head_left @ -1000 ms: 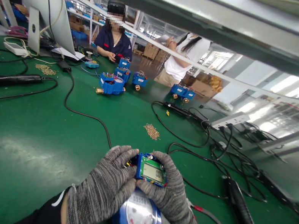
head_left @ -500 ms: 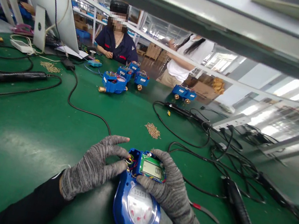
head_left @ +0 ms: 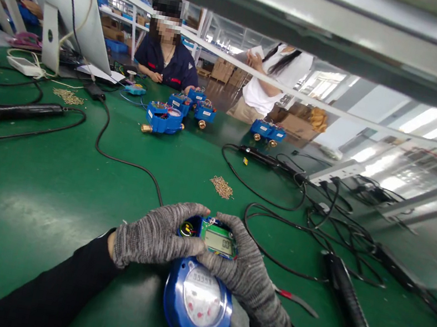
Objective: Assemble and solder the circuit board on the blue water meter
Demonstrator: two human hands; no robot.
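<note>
While the left hand [head_left: 159, 235] grips the left side of the open electronics housing on a blue water meter [head_left: 198, 301], the right hand [head_left: 248, 267] clasps its right side, both in grey knit gloves. The thumbs come close together along the housing's near edge. Between the hands, a green circuit board [head_left: 218, 232] frames an LCD display [head_left: 218, 242] showing digits; yellow and red wires [head_left: 188, 230] show in the compartment left of it. The meter's round dial [head_left: 201, 301] faces up, nearer the wearer, over the green counter [head_left: 70, 188].

Beyond the hands lies a pile of small screws [head_left: 221, 187]. Further off stand more blue meters [head_left: 165, 118]. To the right lie a red-marked curved handle [head_left: 298, 300], a black corded tool [head_left: 353, 311] and tangled black cables [head_left: 341, 236]. A person in a navy jacket [head_left: 167, 61] is at the far side.
</note>
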